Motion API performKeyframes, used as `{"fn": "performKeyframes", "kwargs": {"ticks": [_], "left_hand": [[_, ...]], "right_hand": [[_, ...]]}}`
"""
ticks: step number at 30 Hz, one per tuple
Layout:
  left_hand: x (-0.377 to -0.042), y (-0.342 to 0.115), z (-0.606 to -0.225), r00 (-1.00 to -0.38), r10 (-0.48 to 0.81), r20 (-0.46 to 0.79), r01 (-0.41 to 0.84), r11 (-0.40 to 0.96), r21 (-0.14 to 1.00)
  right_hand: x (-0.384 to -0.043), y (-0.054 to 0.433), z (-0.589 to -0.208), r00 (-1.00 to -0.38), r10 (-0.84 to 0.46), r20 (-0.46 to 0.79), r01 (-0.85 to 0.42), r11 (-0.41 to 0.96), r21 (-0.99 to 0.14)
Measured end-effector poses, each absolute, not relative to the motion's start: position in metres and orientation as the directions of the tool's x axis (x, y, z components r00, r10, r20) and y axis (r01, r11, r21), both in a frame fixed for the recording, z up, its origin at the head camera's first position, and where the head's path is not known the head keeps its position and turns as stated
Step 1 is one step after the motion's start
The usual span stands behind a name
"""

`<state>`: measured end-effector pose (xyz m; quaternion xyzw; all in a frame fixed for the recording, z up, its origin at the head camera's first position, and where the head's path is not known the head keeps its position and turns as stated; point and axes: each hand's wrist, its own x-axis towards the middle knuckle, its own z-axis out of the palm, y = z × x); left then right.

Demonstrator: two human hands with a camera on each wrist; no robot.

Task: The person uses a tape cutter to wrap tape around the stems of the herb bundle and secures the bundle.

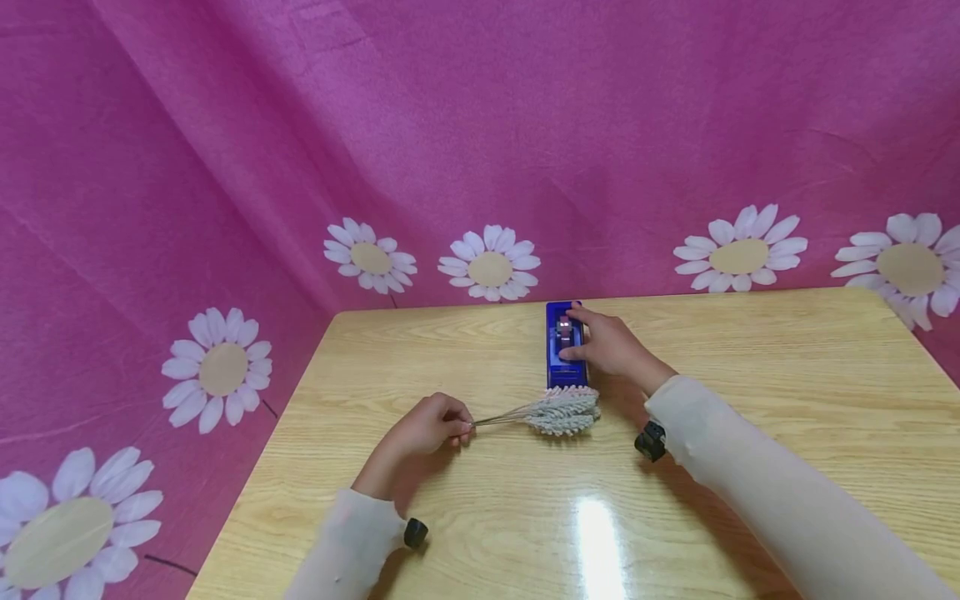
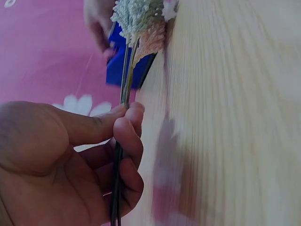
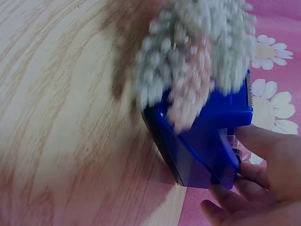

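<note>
My left hand (image 1: pixel 431 425) pinches the thin dark stems (image 2: pixel 125 80) of a small bunch of flower sprigs (image 1: pixel 562 412) between thumb and fingers. The fluffy heads are pale green, with a pink one (image 3: pixel 190 89) among them. They point to the right, low over the table, and overlap the near end of a blue tape dispenser (image 1: pixel 553 371). My right hand (image 1: pixel 611 342) grips that dispenser from its right side, thumb and fingers spread around the roll part. A serrated cutting edge (image 3: pixel 249 89) shows on the dispenser in the right wrist view.
The light wooden table (image 1: pixel 495 517) ends at a pink curtain (image 1: pixel 525 125) with printed white daisies. The dispenser stands close to the table's back edge. Small black devices, one near the right cuff (image 1: pixel 650 442) and one near the left cuff (image 1: pixel 415 533), jut out from the wrists.
</note>
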<state>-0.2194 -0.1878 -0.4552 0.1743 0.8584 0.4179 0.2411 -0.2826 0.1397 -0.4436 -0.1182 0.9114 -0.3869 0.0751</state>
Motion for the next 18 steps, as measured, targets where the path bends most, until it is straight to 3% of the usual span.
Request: {"fn": "performKeyframes", "kwargs": {"ticks": [6, 18], "left_hand": [[-0.217, -0.221, -0.453, -0.850, 0.447, -0.277, 0.004, 0.533, 0.846], [-0.221, -0.253, -0.455, -0.886, 0.380, -0.267, -0.025, 0.535, 0.845]], "right_hand": [[-0.284, 0.140, -0.442, -0.962, -0.268, -0.061, -0.144, 0.680, -0.719], [-0.284, 0.139, -0.444, -0.964, -0.259, -0.065, -0.136, 0.685, -0.716]]}}
